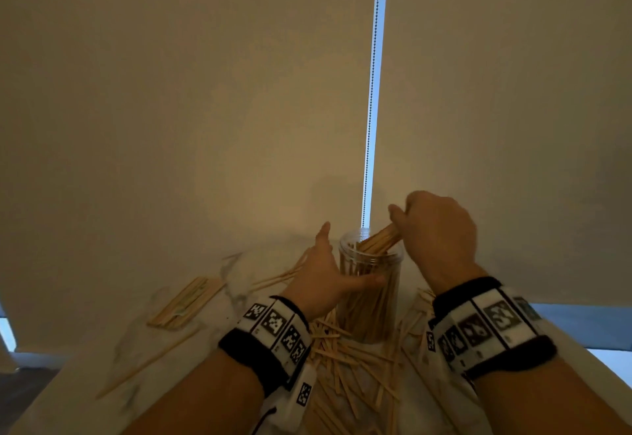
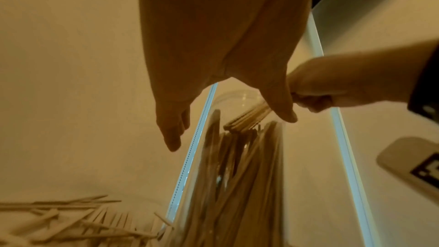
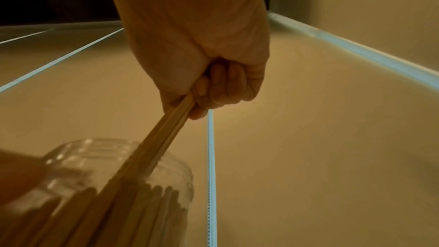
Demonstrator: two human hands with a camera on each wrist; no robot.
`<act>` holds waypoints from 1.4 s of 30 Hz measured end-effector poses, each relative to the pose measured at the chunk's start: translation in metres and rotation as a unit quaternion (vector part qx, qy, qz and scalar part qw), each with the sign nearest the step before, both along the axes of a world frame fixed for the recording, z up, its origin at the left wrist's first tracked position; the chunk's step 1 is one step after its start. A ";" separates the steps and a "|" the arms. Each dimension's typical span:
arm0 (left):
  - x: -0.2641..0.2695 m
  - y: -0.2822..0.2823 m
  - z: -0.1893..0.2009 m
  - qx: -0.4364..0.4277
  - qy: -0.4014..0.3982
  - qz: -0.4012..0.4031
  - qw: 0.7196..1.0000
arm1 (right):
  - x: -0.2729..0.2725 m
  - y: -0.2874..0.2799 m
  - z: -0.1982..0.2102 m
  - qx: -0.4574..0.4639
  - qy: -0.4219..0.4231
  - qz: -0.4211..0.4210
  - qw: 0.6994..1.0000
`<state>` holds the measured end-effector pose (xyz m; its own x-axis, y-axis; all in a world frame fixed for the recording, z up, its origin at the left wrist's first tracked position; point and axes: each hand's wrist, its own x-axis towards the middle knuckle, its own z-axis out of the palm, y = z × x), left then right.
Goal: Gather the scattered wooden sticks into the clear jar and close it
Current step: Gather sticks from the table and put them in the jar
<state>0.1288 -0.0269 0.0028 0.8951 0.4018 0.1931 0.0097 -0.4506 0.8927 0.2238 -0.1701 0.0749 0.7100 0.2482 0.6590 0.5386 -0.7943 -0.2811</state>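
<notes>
A tall clear jar point(image 1: 371, 298) stands upright on the table, mostly full of wooden sticks. My right hand point(image 1: 420, 229) grips a bundle of sticks point(image 1: 381, 239) slanted over the jar, their lower ends inside the open mouth. The right wrist view shows my curled right hand point(image 3: 213, 85) round the bundle point(image 3: 161, 138) above the jar point(image 3: 95, 157). My left hand point(image 1: 328, 274) is at the jar's left side, thumb stretched across its front and fingers straight. In the left wrist view the jar point(image 2: 237, 176) sits between the thumb and fingers of my left hand point(image 2: 213, 63).
Loose sticks point(image 1: 345, 359) lie heaped on the marble table point(image 1: 102, 349) around the jar's base and toward me. A neat stack of sticks point(image 1: 184, 301) and one long skewer point(image 1: 147, 363) lie to the left. A roller blind with a bead chain point(image 1: 371, 92) hangs close behind.
</notes>
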 end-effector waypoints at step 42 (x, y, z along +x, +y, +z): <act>-0.161 0.121 -0.012 0.359 0.432 0.144 0.815 | -0.129 -0.070 -0.061 -0.473 0.325 0.087 0.814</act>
